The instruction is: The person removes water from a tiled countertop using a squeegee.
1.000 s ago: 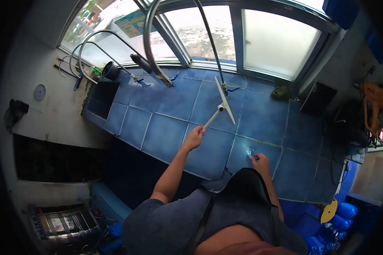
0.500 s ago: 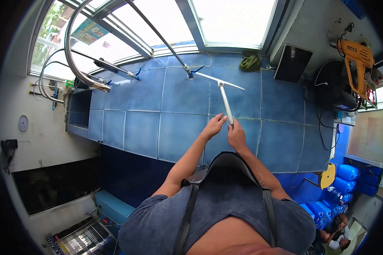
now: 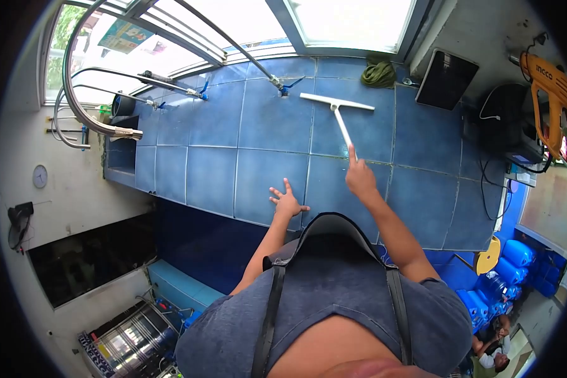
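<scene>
A white squeegee [image 3: 338,108] lies across the blue tiled counter [image 3: 220,170], its blade toward the window. My right hand [image 3: 360,176] grips the near end of the squeegee's handle, forefinger stretched along it. My left hand [image 3: 286,201] rests flat on the tiles near the counter's front edge, fingers spread, holding nothing.
Curved metal taps [image 3: 107,129] and pipes with blue valves [image 3: 290,87] stand along the window. A green rag [image 3: 378,74] and a black box [image 3: 436,87] sit at the back right. An orange heat gun [image 3: 551,91] hangs at the right, blue jugs [image 3: 494,290] below.
The squeegee passed from my left hand to my right and swung right toward the window. My left hand let go and now lies flat on the tiles.
</scene>
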Demonstrator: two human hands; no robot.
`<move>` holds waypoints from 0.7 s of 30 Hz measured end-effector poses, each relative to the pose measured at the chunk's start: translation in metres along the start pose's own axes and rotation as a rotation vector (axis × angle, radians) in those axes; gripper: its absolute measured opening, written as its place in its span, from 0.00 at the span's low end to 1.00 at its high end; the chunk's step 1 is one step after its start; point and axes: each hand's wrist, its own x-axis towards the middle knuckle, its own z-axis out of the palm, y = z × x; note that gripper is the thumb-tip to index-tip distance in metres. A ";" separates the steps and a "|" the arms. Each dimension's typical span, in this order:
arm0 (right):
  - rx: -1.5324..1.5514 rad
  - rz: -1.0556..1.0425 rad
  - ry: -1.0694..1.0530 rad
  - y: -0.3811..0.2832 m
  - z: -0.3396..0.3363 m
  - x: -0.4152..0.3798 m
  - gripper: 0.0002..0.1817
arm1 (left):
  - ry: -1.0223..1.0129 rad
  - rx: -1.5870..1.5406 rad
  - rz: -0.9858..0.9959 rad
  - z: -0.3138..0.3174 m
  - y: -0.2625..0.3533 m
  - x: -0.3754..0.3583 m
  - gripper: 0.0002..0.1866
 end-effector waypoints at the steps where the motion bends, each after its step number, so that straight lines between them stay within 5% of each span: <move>1: -0.021 -0.034 -0.027 0.007 0.008 -0.021 0.39 | 0.004 -0.002 0.011 0.000 0.002 -0.002 0.77; 8: -0.036 -0.148 -0.104 0.031 -0.026 -0.119 0.34 | 0.017 -0.044 -0.003 0.011 0.006 0.003 0.80; 15: -0.041 0.100 0.277 0.083 -0.075 -0.041 0.31 | 0.041 -0.052 0.010 0.015 0.005 0.001 0.80; 21: 0.051 0.142 0.197 0.073 -0.032 -0.055 0.32 | 0.050 -0.064 0.017 0.015 0.002 0.003 0.80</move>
